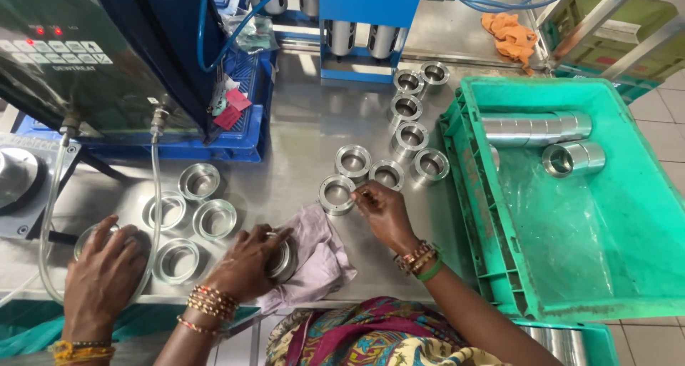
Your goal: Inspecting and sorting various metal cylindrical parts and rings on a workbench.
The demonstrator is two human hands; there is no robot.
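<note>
My left hand (246, 262) is closed over a shiny metal ring (284, 260) that rests on a crumpled lilac cloth (321, 255) near the front edge of the steel table (300, 123). My right hand (384, 212) reaches forward, its fingertips pinching the rim of another metal ring (337, 193) standing on the table. Two similar rings (353, 160) (387, 173) sit just beyond it.
Another person's hand (103, 266) covers a ring at the far left, beside wider rings (200, 180). More rings (410, 134) line up toward a blue press (367, 23). A green crate (571, 195) holds stacked rings on the right. A dark machine (85, 52) and clear hoses stand on the left.
</note>
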